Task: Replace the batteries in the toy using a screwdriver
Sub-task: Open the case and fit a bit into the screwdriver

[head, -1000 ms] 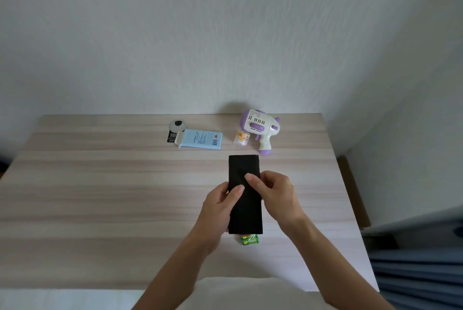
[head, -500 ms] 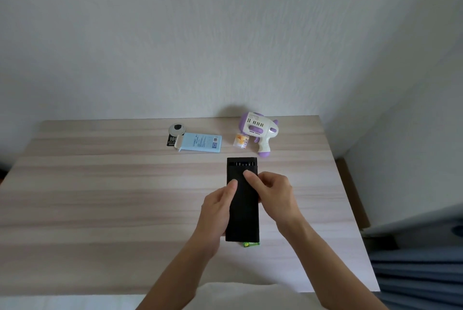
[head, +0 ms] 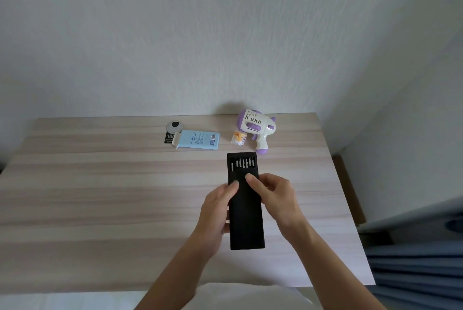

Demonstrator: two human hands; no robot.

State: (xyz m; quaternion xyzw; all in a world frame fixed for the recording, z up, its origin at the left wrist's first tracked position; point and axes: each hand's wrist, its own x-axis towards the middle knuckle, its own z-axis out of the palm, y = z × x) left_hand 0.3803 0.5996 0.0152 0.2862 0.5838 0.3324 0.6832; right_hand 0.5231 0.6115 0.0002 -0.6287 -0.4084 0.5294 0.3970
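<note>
A long black screwdriver case (head: pixel 246 219) lies lengthwise on the wooden table (head: pixel 100 197). Its inner tray sticks out at the far end and shows a row of metal bits (head: pixel 244 161). My left hand (head: pixel 215 214) grips the case's left side with the thumb on top. My right hand (head: pixel 274 199) holds the right side, its thumb pressing on the case near the tray. The white and purple toy gun (head: pixel 255 129) lies beyond the case near the wall. The green batteries seen earlier are hidden under the case.
A small yellow-labelled bottle (head: pixel 239 138) sits beside the toy. A light blue box (head: pixel 198 139) with an open flap lies left of it, next to a black card with a round disc (head: pixel 174 129). The table ends at the right, by blue fabric (head: pixel 413 259).
The inner tray has slid out of the case's far end, exposing the bits. The view has tilted and the green batteries near the case's near end are no longer seen.
</note>
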